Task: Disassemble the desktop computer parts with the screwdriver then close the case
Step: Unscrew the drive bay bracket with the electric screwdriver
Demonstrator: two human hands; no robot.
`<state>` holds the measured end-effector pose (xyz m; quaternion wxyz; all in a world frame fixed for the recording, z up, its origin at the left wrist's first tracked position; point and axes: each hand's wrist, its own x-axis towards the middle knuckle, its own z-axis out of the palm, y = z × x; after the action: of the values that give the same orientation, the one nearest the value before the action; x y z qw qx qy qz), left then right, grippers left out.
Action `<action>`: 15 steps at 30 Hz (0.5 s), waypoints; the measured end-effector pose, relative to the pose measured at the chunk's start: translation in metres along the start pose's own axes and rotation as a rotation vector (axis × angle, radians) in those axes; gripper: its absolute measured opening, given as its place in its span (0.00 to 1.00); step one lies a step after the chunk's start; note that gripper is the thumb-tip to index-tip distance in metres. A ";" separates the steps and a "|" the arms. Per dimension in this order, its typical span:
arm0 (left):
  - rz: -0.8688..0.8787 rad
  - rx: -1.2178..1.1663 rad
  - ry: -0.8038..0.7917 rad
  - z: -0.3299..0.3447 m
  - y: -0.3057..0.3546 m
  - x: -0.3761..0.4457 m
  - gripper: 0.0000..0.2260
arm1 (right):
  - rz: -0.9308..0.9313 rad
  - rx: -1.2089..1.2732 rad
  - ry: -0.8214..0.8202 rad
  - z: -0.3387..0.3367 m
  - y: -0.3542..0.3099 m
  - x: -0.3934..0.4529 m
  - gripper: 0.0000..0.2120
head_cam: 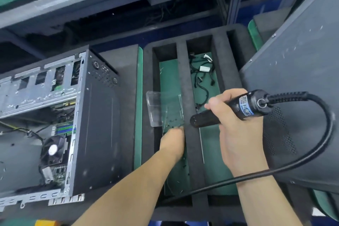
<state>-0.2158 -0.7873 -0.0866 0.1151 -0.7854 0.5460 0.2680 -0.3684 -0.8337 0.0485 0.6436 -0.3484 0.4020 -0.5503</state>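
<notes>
The open desktop case (95,124) lies at the left, showing its motherboard, a CPU fan (54,149) and RAM sticks. My right hand (236,134) grips a black electric screwdriver (229,111) with a coiled cable, held level above the foam tray (194,97). My left hand (172,143) reaches down into the tray's left compartment. Its fingertips are at a scatter of small dark screws (172,123) on the green floor; whether they pinch one is hidden. A clear plastic box (156,108) lies just beyond them.
The tray's middle compartment holds loose black cables (201,75) with a white connector. A large dark side panel (297,97) leans at the right. A metal rack and dark gap run along the back. A green mat edge (138,106) separates case and tray.
</notes>
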 end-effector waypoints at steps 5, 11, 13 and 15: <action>-0.254 -0.675 0.240 -0.035 -0.001 -0.012 0.03 | -0.026 0.022 -0.041 0.015 -0.015 0.006 0.10; -0.401 -1.028 0.235 -0.085 -0.014 -0.051 0.06 | -0.005 0.042 -0.120 0.056 -0.040 0.003 0.12; -0.370 -1.138 0.280 -0.095 -0.020 -0.063 0.06 | -0.008 0.037 -0.158 0.068 -0.045 0.002 0.12; -0.321 -1.340 0.350 -0.107 -0.027 -0.078 0.07 | -0.008 0.040 -0.191 0.078 -0.051 -0.002 0.13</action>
<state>-0.1793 -0.7657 0.0418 -0.4438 -0.7895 0.1517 0.3959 -0.3203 -0.8395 0.1284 0.6835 -0.3878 0.3264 -0.5252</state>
